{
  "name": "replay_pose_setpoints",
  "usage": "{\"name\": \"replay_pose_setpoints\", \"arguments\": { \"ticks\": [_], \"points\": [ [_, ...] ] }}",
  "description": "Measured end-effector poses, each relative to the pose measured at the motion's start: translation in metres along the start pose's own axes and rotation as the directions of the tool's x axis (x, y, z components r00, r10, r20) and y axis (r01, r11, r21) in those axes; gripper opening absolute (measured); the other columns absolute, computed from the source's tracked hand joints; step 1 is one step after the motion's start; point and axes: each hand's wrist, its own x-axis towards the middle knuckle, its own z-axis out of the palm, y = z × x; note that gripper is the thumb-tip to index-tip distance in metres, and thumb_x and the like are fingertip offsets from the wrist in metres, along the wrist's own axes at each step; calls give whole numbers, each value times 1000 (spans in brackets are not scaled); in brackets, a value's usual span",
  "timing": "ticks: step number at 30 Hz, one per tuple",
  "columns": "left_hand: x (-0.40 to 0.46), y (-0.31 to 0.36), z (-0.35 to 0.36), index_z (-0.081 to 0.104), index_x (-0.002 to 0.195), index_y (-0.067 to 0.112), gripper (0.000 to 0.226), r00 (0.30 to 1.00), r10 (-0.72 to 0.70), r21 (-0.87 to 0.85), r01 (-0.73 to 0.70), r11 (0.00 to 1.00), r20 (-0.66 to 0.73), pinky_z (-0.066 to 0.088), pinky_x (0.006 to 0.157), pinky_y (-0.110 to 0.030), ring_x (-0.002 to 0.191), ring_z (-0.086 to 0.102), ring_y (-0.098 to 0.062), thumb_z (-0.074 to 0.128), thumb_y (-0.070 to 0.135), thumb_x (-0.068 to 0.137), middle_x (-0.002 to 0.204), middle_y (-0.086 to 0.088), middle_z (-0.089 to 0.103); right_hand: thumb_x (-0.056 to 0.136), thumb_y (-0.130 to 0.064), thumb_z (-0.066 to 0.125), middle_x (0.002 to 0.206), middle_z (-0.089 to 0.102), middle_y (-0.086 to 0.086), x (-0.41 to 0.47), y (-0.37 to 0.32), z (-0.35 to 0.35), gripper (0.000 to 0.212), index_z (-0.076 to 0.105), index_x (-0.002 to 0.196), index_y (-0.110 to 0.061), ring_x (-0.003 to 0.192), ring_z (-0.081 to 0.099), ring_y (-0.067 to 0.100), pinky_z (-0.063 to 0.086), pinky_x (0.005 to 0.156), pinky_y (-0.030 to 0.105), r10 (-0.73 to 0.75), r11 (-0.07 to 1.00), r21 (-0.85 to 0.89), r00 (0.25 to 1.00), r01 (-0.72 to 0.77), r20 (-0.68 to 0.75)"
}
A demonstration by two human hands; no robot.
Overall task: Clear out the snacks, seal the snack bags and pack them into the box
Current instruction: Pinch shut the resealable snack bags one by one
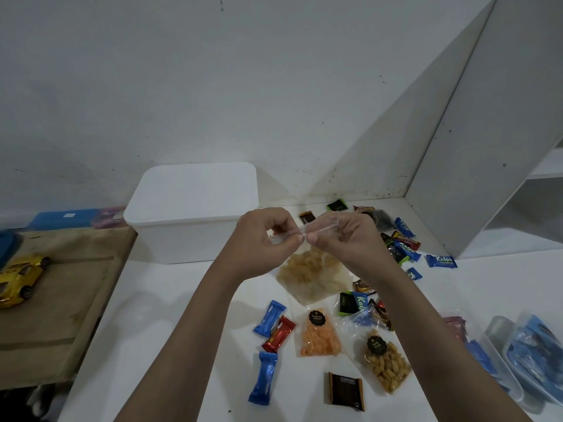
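Head view has you mid-seal: your left hand point(259, 239) and right hand point(344, 239) both pinch the top strip of a clear plastic bag of pale crackers point(310, 277), thumbs almost meeting, the bag hanging above the white tabletop point(170, 306) near its far edge. Whether the strip is fully closed is hard to tell, it's see-through. Next I'd run the pinch along the strip, then open the lidded white plastic box point(192, 208) behind your left hand and drop it in.
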Motion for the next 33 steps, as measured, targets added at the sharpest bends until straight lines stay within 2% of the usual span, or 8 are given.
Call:
{"name": "replay_pose_setpoints", "arguments": {
  "ticks": [3,7,10,16,21,25,30,33],
  "points": [
    [0,-1,-1,62,63,27,24,1000,4,9,-4,1000,-13,42,64,-11,66,55,0,70,12,80,63,11,60,83,3,66,88,70,20,1,1,1,10,68,90,10,82,66,26,55,77,38,16,1000,14,999,-17,38],
    [2,-5,0,61,63,28,26,999,23,11,-22,1000,-38,41,64,-10,67,56,-1,71,12,80,63,12,60,85,1,64,85,71,9,5,0,0,11,67,91,10,78,68,11,52,68,20,35,999,-18,995,-33,96],
    [6,-7,2,62,65,32,24,999,6,3,-6,1000,-34,40,64,-6,69,56,0,72,17,81,62,15,60,86,1,64,83,72,5,8,0,-1,11,67,91,10,76,68,6,51,67,16,36,999,-31,997,-34,65],
    [14,-14,-1,66,70,32,14,999,-42,41,41,998,26,40,64,-4,71,58,1,73,27,81,66,18,64,83,-6,68,78,70,6,8,9,-1,6,69,86,-1,73,65,15,53,69,28,93,996,-3,993,-93,-79],
    [12,-19,0,63,67,28,18,1000,-15,64,15,998,5,42,65,-9,70,58,-3,71,18,80,66,11,63,83,-6,69,72,68,0,6,12,2,3,69,81,-9,66,62,8,52,61,17,124,992,12,989,-124,-84],
    [14,-21,1,64,68,28,17,1000,4,61,-3,998,-5,43,68,-13,70,58,-3,71,18,80,66,11,63,82,-7,71,75,71,4,7,9,-1,3,70,84,-5,68,65,14,54,63,25,147,989,2,987,-147,-72],
    [15,-25,-2,71,75,29,8,993,-91,34,89,995,76,45,67,-14,71,57,2,77,24,77,75,11,66,83,-17,72,79,74,5,10,2,-14,6,75,83,-12,79,70,26,56,77,40,161,962,-225,987,-153,19],
    [16,-25,-3,73,76,26,15,992,-93,-19,95,995,83,47,62,-13,67,57,3,84,18,69,72,10,66,85,-20,69,77,75,2,10,0,-18,10,73,79,-14,81,70,19,53,86,41,205,926,-335,977,-172,65]
  ]
}}
